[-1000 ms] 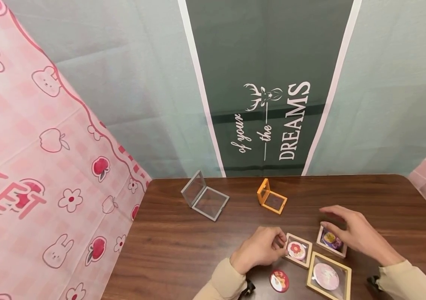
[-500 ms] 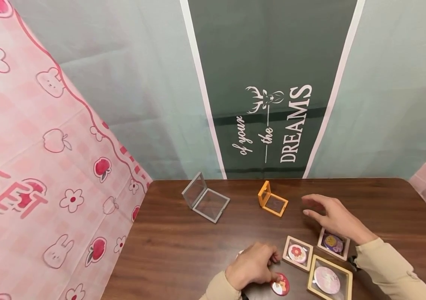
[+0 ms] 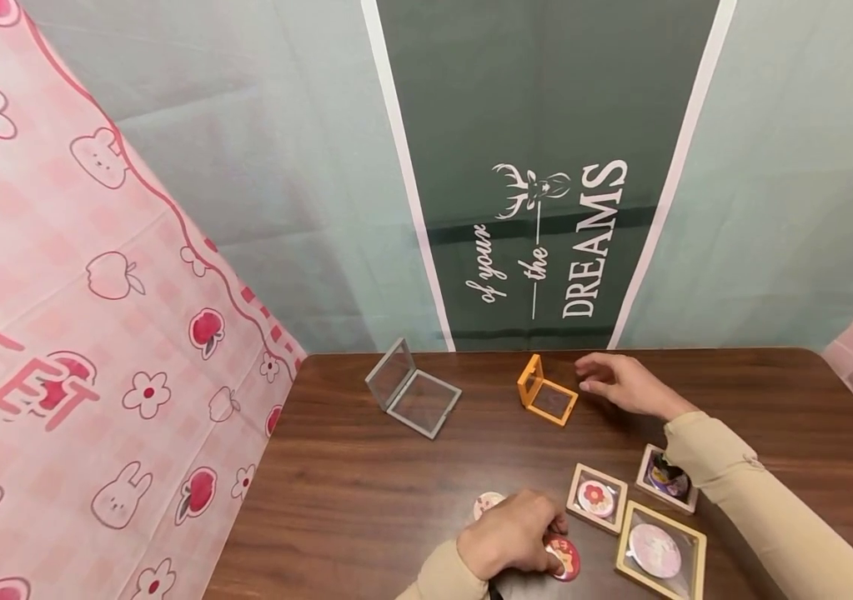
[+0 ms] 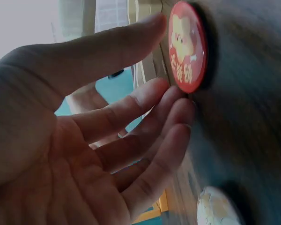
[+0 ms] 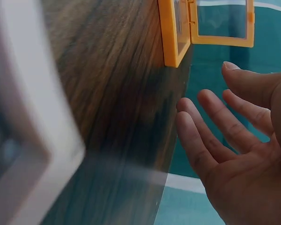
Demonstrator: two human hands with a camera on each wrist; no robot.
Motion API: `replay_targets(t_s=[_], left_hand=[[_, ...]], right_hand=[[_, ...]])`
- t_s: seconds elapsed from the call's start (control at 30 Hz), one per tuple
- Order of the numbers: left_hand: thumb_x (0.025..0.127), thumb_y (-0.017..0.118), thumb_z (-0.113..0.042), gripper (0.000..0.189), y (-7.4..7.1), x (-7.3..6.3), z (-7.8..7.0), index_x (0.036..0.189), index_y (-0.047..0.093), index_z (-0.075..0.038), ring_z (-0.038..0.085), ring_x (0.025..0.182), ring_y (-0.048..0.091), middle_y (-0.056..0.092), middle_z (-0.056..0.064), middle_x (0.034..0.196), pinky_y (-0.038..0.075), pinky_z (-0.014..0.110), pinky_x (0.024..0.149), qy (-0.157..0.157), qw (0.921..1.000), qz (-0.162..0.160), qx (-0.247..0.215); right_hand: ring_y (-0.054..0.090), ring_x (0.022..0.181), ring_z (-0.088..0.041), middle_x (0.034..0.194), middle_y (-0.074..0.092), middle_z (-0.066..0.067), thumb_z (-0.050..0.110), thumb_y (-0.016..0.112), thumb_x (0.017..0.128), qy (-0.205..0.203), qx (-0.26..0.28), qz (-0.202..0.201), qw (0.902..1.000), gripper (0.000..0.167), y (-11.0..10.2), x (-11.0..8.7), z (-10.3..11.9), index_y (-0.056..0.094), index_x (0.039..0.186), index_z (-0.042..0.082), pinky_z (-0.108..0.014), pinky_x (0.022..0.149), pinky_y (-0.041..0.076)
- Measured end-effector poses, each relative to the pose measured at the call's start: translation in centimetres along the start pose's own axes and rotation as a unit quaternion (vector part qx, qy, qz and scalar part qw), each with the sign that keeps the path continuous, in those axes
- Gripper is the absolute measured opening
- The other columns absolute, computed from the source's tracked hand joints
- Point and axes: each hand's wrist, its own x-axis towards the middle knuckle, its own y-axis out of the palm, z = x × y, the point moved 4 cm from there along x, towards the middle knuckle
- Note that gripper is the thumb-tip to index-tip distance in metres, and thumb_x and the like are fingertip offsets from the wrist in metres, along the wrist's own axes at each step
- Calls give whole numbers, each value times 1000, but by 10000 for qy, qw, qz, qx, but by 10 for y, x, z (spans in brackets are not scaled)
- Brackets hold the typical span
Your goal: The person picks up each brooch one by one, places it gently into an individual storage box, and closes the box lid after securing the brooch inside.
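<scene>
My left hand point(image 3: 512, 533) is at a red round badge point(image 3: 564, 558) on the wooden table, its thumb and fingertips at the edge. In the left wrist view the badge point(image 4: 188, 47) shows a cream figure and lettering; the fingers are loosely bent, and I cannot tell whether they touch it. A pale round badge point(image 3: 488, 503) lies partly behind that hand. My right hand point(image 3: 630, 385), holding nothing, hovers just right of a small orange frame case point(image 3: 550, 403). In the right wrist view its fingers are spread below the opened orange case point(image 5: 168, 35).
Three framed badges sit at the right: a flower badge in a pink case point(image 3: 597, 498), a purple one in a case point(image 3: 684, 502) partly under the right sleeve, and a pink one in a gold case point(image 3: 659, 550). An opened grey case point(image 3: 423, 403) stands at the back left.
My left hand has moved from the flower badge's case down to the red badge. The right hand has left the purple badge's case and gone back and left to the orange case.
</scene>
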Motion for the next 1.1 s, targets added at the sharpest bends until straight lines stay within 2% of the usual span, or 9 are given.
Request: replay_targets(t_s=[0.17, 0.3, 0.43, 0.6, 0.8, 1.0, 1.1], left_hand=[[72, 100, -37, 36, 2, 0, -4, 99, 78, -32, -9, 80, 53, 65, -23, 94, 42, 8, 69, 40, 9996, -51, 272], [68, 101, -42, 40, 5, -3, -7, 98, 75, -35, -7, 85, 51, 60, -22, 96, 40, 9, 71, 200, 9975, -7, 680], [68, 100, -38, 42, 6, -5, -9, 102, 76, -37, -7, 88, 51, 58, -21, 99, 40, 7, 73, 280, 9955, 9, 903], [68, 99, -31, 42, 8, -4, -10, 103, 76, -37, -6, 88, 51, 58, -20, 100, 39, 6, 74, 354, 9950, 12, 936], [69, 99, -30, 40, 10, -3, -9, 101, 75, -38, -6, 84, 48, 56, -21, 99, 38, 7, 71, 234, 9962, 88, 829], [70, 99, -29, 40, 11, -1, -8, 101, 74, -37, -7, 83, 47, 55, -21, 97, 37, 6, 70, 197, 9968, 113, 770], [70, 99, -29, 40, 11, -1, -8, 100, 74, -38, -7, 82, 47, 55, -22, 97, 37, 7, 69, 132, 9969, 156, 760]], right_hand=[[73, 107, -40, 119, 74, -23, 5, 74, 99, -62, 43, 167, 9998, 31, 9, 18, 1, 68, 127, -8, -56, 93, 59], [74, 106, -38, 119, 73, -24, 3, 73, 99, -89, 69, 266, 9996, 29, 19, 30, 1, 68, 125, -8, -55, 92, 59], [74, 106, -38, 119, 74, -24, 2, 73, 99, -54, 124, 295, 9995, 29, 28, 41, 0, 68, 125, -8, -55, 94, 59], [73, 110, -40, 121, 73, -24, 1, 71, 100, 38, 265, 365, 9990, 30, 36, 50, 1, 68, 129, -7, -56, 96, 58], [73, 111, -38, 119, 76, -20, -1, 70, 99, 47, 306, 266, 9992, 31, 39, 55, 3, 69, 130, -3, -55, 96, 58], [74, 108, -34, 115, 77, -17, -3, 73, 97, 11, 405, 212, 9990, 34, 42, 56, 2, 69, 131, -3, -49, 95, 58], [74, 106, -31, 113, 78, -15, -2, 73, 98, 15, 380, 251, 9990, 34, 44, 56, 1, 69, 131, -3, -43, 92, 58]])
